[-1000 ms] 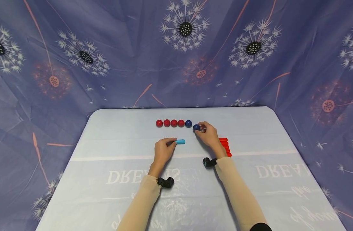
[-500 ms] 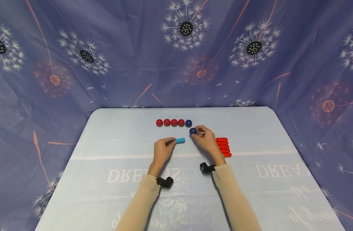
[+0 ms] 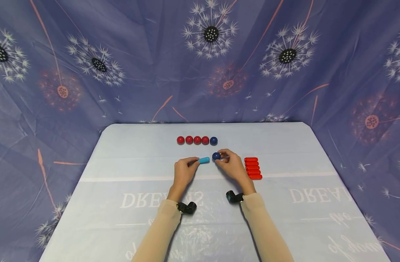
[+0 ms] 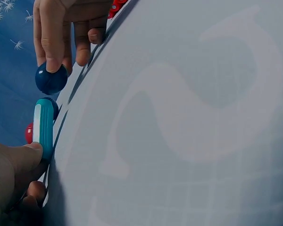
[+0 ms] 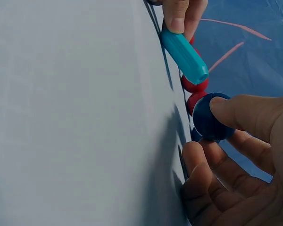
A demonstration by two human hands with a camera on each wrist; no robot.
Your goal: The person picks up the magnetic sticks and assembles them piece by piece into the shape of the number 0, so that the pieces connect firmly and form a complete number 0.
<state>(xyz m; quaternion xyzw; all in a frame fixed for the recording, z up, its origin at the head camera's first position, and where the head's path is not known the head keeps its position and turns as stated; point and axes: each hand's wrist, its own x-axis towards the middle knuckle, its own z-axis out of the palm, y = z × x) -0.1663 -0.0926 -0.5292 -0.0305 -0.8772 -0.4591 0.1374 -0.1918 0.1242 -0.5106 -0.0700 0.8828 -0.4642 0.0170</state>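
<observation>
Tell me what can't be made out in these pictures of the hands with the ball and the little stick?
- Left wrist view: most of the left hand is cut off by the frame's corner.
- Left wrist view: the red sticks are cut by the top edge and partly hidden behind the right hand.
- Right wrist view: the red balls are partly hidden behind the teal stick and blue ball.
- Head view: the tablecloth print is partly covered by the arms.

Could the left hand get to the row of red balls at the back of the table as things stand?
Probably not freely: the left hand already holds the teal stick. The table between it and the red balls is bare, though.
</observation>
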